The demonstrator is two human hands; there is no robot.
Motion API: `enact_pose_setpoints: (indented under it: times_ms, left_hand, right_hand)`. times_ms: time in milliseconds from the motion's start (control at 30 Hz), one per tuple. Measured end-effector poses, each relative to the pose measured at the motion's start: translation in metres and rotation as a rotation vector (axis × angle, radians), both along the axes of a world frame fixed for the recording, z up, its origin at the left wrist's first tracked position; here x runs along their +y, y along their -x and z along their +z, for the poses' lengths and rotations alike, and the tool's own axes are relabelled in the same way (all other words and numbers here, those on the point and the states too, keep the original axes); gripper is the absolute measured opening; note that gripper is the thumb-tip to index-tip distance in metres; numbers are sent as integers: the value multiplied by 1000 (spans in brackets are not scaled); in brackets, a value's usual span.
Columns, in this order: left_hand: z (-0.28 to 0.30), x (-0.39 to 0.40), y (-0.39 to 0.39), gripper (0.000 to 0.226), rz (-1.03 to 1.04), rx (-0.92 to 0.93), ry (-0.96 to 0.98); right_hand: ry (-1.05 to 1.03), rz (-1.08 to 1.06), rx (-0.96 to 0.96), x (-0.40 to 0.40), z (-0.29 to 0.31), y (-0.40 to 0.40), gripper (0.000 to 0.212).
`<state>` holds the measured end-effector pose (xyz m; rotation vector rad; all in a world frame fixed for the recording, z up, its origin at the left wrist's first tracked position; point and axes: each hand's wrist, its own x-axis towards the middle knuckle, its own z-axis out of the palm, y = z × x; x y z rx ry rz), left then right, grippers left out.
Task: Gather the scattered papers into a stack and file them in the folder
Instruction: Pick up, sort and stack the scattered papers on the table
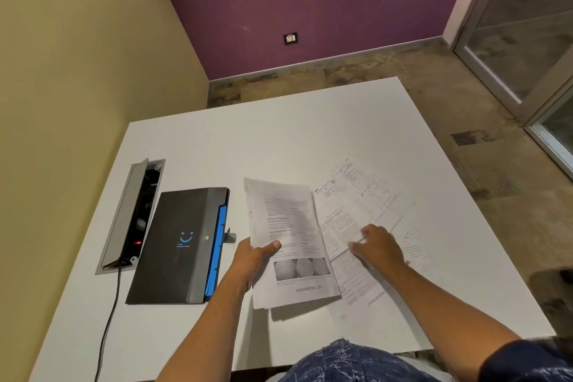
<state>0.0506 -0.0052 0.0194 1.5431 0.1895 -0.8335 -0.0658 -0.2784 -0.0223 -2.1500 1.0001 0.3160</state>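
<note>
Purple and pale yellow walls meet in the corner beyond the wide white square table [279,139] I am looking down on, with mottled brown floor past its far edge and a glass door frame at the right. On the table's left I see an open grey cable hatch [131,214] with a black cord [108,319] running from it toward me, and just beside it a closed dark grey folder with blue tabbed dividers [183,245] along its right edge and a small blue smile mark on the cover. My left hand [252,260] reaches forward from the bottom of the view and grips a sheaf of printed white papers [288,236] at its left edge, thumb curled over the top sheet, the sheaf lifted and tilted above its own shadow just right of the folder. My right hand [376,245] lies palm down, fingers fairly straight, pressing on loose printed sheets [347,220] flat on the table just beside the held sheaf. Further right, more scattered sheets with tables and small print [366,186] overlap them and lie fanned toward the far right. A patterned blue garment [341,363] shows at the bottom edge.
</note>
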Motion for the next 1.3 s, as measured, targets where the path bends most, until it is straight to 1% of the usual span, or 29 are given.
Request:
enact_pose_setpoints:
  times_ms: [33,67,133,200,333,433,500,533,567,600,633,667,700,800,900,1033,1133,1233,1300]
  left_hand:
    - [0,2,2,41,15,4,-17]
    - [0,5,3,38,31,9,-36]
    - [0,8,6,34,52,12,-49]
    - [0,11,7,35,62,23,-58]
    - [-1,14,6,36,70,36,-65]
    - [2,12,6,35,70,29,-55]
    - [2,12,5,35,63,25,-52]
    - [1,12,4,35,61,23,-50]
    - [1,13,3,35,59,23,-50]
    - [1,14,2,35,56,23,-51]
    - [1,15,1,36,50,24,-50]
    - [1,15,-1,38,40,25,-44]
    - [0,16,-2,40,29,23,-33]
    - [0,16,-6,43,7,18,-9]
    - [0,18,-9,47,12,8,7]
    - [1,22,-14,57,49,10,34]
    - [2,24,-17,56,65,16,59]
    - [5,23,-17,55,61,18,84]
    - [9,18,-16,50,58,3,78]
  right_hand:
    - [186,81,135,-2,-3,8,66]
    - [296,120,236,-3,-5,14,80]
    - [357,138,323,-5,-12,23,96]
    - [369,139,325,-5,-17,28,101]
    - [358,94,275,-10,-25,30,103]
    - [303,64,230,-13,-29,30,104]
    - [276,36,204,-17,-31,32,98]
    - [260,30,190,-20,-32,33,88]
    - [230,17,159,-24,-31,33,72]
    - [172,-4,104,-28,-31,34,49]
    - [80,-28,30,-32,-31,34,30]
    - [-14,-41,-42,-36,-31,35,20]
    - [-80,-43,-104,-40,-31,36,16]
    - [-176,-59,-215,-50,-27,36,10]
    - [-237,-174,-306,-60,-20,32,4]
    - [-308,-391,-459,-73,-5,28,15]
    - [-330,-502,-582,-81,6,26,19]
    - [-394,-561,-626,-85,13,22,15]
    - [-448,-540,-609,-81,16,17,8]
